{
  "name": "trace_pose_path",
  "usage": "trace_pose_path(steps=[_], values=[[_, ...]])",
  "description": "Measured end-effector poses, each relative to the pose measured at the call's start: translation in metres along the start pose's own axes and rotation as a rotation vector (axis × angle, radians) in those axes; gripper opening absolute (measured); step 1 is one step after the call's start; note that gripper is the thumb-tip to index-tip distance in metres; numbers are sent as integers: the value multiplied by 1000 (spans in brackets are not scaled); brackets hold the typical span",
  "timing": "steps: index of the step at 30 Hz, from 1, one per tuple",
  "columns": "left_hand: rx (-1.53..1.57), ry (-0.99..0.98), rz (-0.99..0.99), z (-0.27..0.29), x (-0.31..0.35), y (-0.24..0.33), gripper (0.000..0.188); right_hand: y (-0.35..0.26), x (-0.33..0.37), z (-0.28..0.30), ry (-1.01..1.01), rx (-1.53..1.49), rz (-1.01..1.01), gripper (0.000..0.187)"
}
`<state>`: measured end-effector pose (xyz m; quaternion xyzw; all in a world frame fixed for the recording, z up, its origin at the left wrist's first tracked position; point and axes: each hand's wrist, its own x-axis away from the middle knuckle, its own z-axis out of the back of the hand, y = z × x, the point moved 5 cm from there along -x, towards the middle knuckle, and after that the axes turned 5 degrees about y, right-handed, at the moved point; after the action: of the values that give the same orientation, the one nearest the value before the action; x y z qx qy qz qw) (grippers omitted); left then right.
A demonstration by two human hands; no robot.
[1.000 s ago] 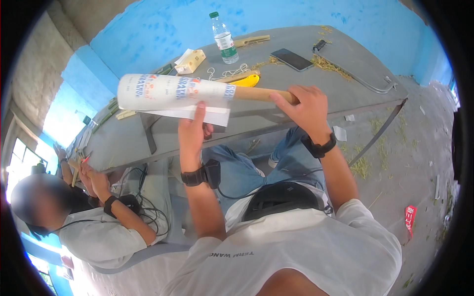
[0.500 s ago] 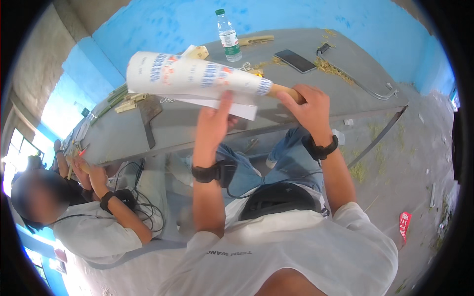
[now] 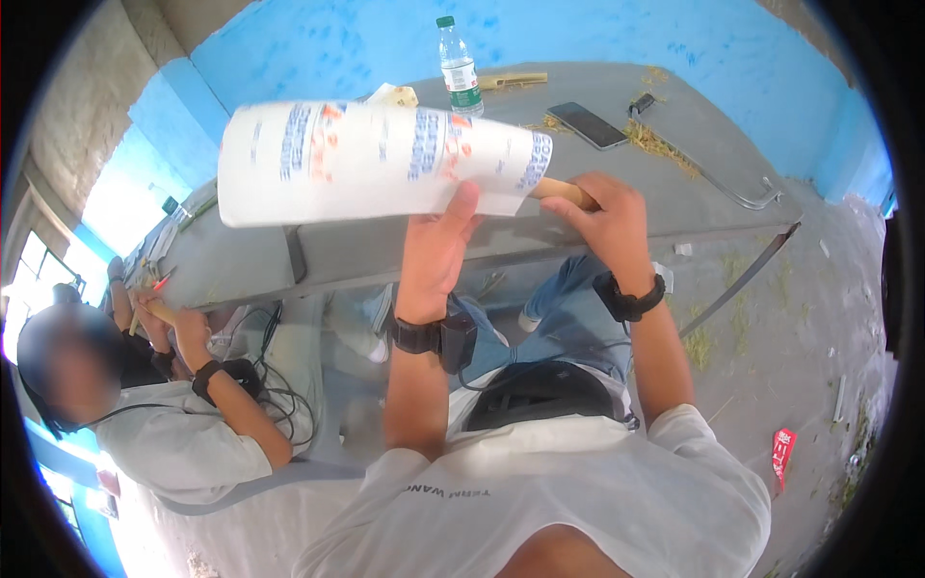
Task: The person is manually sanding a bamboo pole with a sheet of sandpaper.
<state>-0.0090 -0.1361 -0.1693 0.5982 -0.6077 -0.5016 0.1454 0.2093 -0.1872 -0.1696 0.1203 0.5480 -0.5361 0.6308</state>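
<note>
A sheet of sandpaper [image 3: 376, 154], its white back printed in blue and red, lies curved over a tan round bamboo stick [image 3: 562, 193]. My left hand [image 3: 438, 246] is closed on the sandpaper's near edge, thumb on top, with its other fingers mostly hidden behind the sheet. The stick's right end sticks out past the paper, and my right hand [image 3: 609, 217] wraps round it. Both are held above the near edge of the grey table [image 3: 674, 202]. Most of the stick is hidden under the sheet.
A green-capped bottle [image 3: 460, 72], split bamboo [image 3: 515, 80], a phone [image 3: 588, 125] and a metal rod tool [image 3: 713, 173] lie or stand on the table, with shavings [image 3: 655, 144] around. To my left another person [image 3: 183, 424] sits holding a stick. A red wrapper [image 3: 782, 458] lies on the floor.
The sandpaper has opened out from a narrow cone to a broader, flatter curve that covers more of the table. My left hand has shifted slightly right with it; my right hand still grips the stick.
</note>
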Motion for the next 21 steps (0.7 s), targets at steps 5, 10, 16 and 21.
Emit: trace_pose_path(steps=[5, 10, 16, 21], values=[[123, 61, -63, -3, -6, -4, 61, -3, 0, -3, -50, -7, 14, 43], [57, 121, 2, 11, -12, -11, 56, -5, -1, -8, -97, 50, 62, 41], [-125, 142, 53, 23, -8, -5, 54, -4, 1, -8, -88, 94, 79, 43], [-260, 136, 52, 32, -3, 0, 53, -6, 2, -5, 0, 83, 157, 49]])
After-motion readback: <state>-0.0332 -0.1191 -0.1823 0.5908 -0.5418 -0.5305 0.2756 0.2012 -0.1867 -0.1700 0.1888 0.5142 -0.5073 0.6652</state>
